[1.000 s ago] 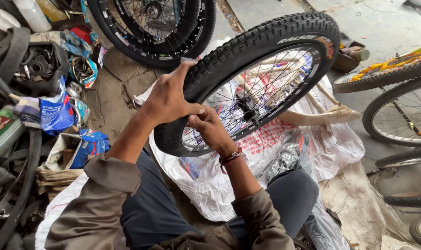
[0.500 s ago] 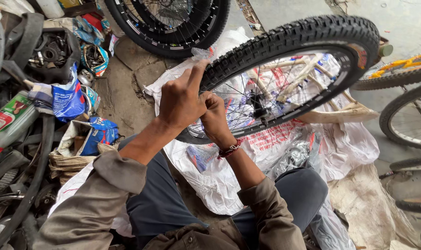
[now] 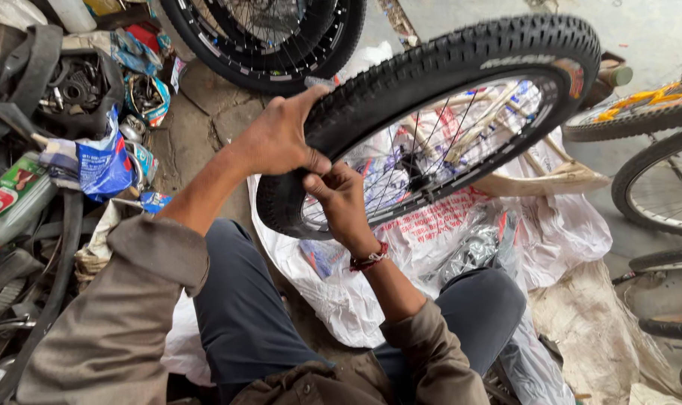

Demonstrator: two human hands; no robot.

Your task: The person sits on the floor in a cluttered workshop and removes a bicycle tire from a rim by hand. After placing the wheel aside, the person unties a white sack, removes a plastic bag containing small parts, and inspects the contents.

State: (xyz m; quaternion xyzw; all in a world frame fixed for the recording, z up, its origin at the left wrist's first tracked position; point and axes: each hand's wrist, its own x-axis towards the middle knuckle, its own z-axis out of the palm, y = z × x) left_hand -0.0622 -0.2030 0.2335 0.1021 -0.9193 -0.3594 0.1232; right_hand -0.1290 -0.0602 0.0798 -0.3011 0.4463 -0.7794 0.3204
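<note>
A spoked bicycle wheel with a knobbly black tyre [image 3: 461,60] is held up over my lap, tilted, its hub [image 3: 416,161] toward the middle. My left hand [image 3: 281,139] grips the tyre's outer tread at the near left side, fingers over the top. Just below it, my right hand [image 3: 341,195] pinches the tyre's inner edge at the rim, a red thread band on its wrist. I sit on the ground with knees apart.
White plastic bags [image 3: 498,225] lie under the wheel. Another black wheel [image 3: 281,45] leans at the top. Tyres, tubes, a blue pouch [image 3: 101,161] and small parts crowd the left. More bicycle wheels [image 3: 656,180] and a yellow frame [image 3: 656,97] stand right.
The wheel has been lifted and tilted further up to the right. Both hands stay on the tyre's near edge, shifted slightly along it.
</note>
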